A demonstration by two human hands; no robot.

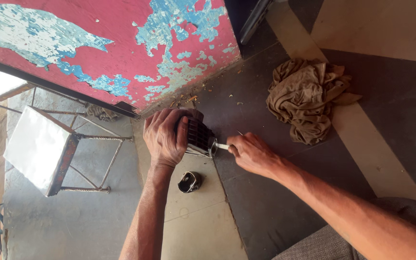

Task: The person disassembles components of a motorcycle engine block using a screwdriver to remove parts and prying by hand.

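Observation:
My left hand [164, 136] grips a dark finned metal engine cylinder [200, 136] lying on its side on the floor. My right hand [250, 152] holds a thin white tool [222, 146] whose tip touches the cylinder's shiny open end. A small dark round metal part [189, 182] lies on the floor just below the cylinder, apart from both hands.
A crumpled brown rag [305, 98] lies on the dark floor to the right. A red wall with peeling blue paint [121, 43] stands behind. A metal stool with a shiny top [39, 149] is at the left. My grey-clad knee [323, 240] is at the bottom right.

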